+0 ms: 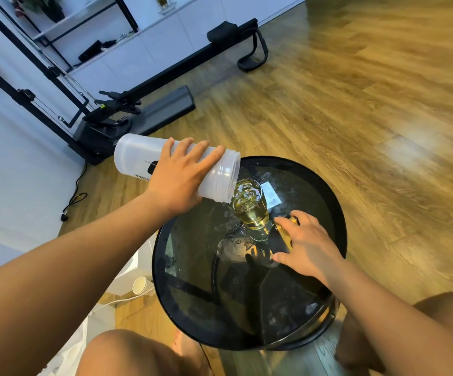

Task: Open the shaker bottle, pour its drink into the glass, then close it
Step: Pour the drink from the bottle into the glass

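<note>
My left hand (182, 175) grips a translucent white shaker bottle (135, 156) around its middle. The bottle is tipped almost level, with no lid on it, and its open mouth is at the rim of a clear glass (252, 210). The glass stands on the round black glass table (339, 213) and holds yellow drink nearly to the top. Just right of the glass, my right hand (306, 245) curls over the bottle's black and gold lid (285, 234), which rests on the tabletop. Most of the lid is hidden under my fingers.
Droplets and a small white card (270, 195) lie on the table behind the glass. A black exercise machine (138, 104) stands on the wooden floor at the back left. A paper cup (139, 284) and cables lie on the floor left of the table. My knees are at the bottom.
</note>
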Demonstrator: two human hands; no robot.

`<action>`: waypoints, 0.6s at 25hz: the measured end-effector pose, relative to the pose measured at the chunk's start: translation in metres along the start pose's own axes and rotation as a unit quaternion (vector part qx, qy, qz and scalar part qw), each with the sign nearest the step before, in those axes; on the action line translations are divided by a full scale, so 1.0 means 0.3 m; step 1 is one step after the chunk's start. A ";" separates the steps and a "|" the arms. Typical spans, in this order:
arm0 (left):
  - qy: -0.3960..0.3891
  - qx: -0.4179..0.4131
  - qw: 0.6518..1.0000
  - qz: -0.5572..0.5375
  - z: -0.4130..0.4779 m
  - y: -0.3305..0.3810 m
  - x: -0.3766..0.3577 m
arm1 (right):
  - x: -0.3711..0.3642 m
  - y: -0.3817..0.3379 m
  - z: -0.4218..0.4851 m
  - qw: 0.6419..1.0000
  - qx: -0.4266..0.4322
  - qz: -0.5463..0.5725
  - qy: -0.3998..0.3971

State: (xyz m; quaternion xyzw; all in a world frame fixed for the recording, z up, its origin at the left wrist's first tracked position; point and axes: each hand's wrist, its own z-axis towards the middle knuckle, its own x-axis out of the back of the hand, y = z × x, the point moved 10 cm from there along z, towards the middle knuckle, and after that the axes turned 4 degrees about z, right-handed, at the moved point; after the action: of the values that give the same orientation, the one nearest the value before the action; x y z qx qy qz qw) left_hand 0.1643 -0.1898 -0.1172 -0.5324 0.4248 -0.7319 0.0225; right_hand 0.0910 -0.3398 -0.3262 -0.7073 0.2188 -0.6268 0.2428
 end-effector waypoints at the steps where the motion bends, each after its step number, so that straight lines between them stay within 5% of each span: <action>1: -0.005 0.002 1.000 0.002 0.000 -0.002 -0.003 | 0.001 0.000 0.001 1.000 0.000 0.000 0.002; 15: -0.014 -0.019 0.999 0.021 -0.010 0.028 -0.020 | -0.002 0.003 0.000 1.000 0.003 -0.003 0.004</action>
State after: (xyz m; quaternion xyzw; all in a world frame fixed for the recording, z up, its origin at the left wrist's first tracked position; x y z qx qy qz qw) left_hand 0.1609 -0.1903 -0.1274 -0.5340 0.4494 -0.7153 0.0344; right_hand 0.0909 -0.3400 -0.3272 -0.7044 0.2158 -0.6314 0.2420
